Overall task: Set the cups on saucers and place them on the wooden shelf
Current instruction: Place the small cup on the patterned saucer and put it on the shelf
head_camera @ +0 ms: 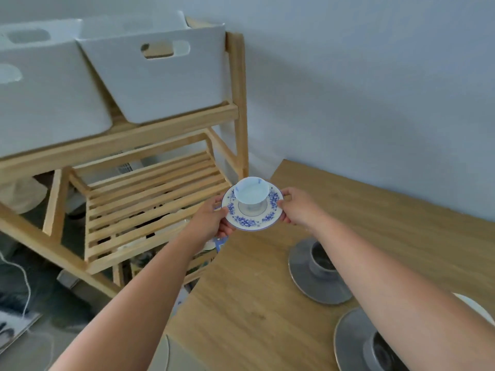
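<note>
A white cup (251, 193) stands upright on a white saucer with a blue flower pattern (247, 220). My left hand (214, 220) grips the saucer's left rim and my right hand (296, 207) grips its right rim. I hold the pair in the air above the table's far left corner, just right of the wooden shelf (150, 194). The shelf's slatted middle level lies to the left of the saucer and a little below it. Two grey cups (320, 259) (380, 352) sit on grey saucers (302, 277) (351, 341) on the wooden table (254, 303), partly hidden by my right arm.
Two white storage bins (160, 73) (40, 103) fill the shelf's top level. Dishes and other items show through the slats on the level below. A white plate edge (479, 309) peeks out behind my right arm. A white cable (21, 274) lies on the floor at the left.
</note>
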Available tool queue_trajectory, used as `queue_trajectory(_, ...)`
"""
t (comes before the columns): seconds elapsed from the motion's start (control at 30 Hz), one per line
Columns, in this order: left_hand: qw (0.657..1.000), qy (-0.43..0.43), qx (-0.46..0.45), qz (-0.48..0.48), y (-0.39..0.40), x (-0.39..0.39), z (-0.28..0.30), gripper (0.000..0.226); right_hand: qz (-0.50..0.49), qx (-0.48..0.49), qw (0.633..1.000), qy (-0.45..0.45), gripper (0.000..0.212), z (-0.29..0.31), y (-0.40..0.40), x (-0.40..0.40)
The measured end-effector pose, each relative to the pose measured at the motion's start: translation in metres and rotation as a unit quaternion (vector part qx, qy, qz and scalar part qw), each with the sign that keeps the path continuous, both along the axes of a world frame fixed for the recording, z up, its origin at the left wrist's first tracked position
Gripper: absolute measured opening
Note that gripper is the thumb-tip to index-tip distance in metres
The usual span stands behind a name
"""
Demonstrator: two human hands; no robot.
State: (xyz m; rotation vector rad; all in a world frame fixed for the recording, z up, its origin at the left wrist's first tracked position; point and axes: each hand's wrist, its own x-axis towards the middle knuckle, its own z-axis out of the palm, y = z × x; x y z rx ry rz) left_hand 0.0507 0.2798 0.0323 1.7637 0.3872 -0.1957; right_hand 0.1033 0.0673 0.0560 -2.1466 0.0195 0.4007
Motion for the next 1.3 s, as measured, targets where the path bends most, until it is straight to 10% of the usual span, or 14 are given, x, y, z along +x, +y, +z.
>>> queue_trajectory(0.53, 0.986, 0.09, 0.025, 0.136, 0.187, -0.039, -0.043, 0.027, 0.13, 0.009, 0.986, 0.104, 0.022, -0.061, 0.214, 0.03)
queue_trajectory(0.77, 0.983, 0.135, 0.023, 0.119, 0.247, -0.038, -0.066, 0.077, 0.102, 0.045, 0.986, 0.122, 0.016, -0.094, 0.283, 0.045)
queue_trajectory(1.3, 0.962, 0.15, 0.031, 0.228, 0.305, 0.023, -0.088, 0.063, 0.135, 0.015, 0.986, 0.101, 0.042, -0.133, 0.375, 0.096)
